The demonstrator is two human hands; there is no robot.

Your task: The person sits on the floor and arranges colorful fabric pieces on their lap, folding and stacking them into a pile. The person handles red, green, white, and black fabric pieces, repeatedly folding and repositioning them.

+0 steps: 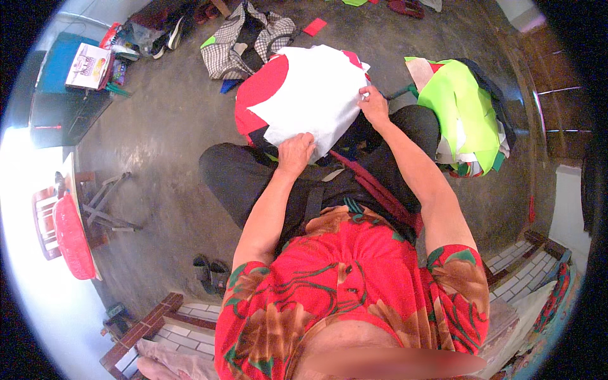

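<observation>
A white fabric piece [316, 95] lies spread over my lap on top of red fabric [256, 88]. My left hand [295, 154] pinches its near lower edge. My right hand [373, 106] grips its right edge with fingers closed on the cloth. I sit in dark trousers [234, 177], and a red strap [380, 190] runs across my thigh below the white piece.
A heap of neon green, white and dark cloth pieces [465, 114] lies at my right. A checked garment [237, 44] lies on the concrete floor ahead. A blue box with a carton [85, 66] stands far left, sandals [211, 272] near my left, a red basket [71, 237] at left.
</observation>
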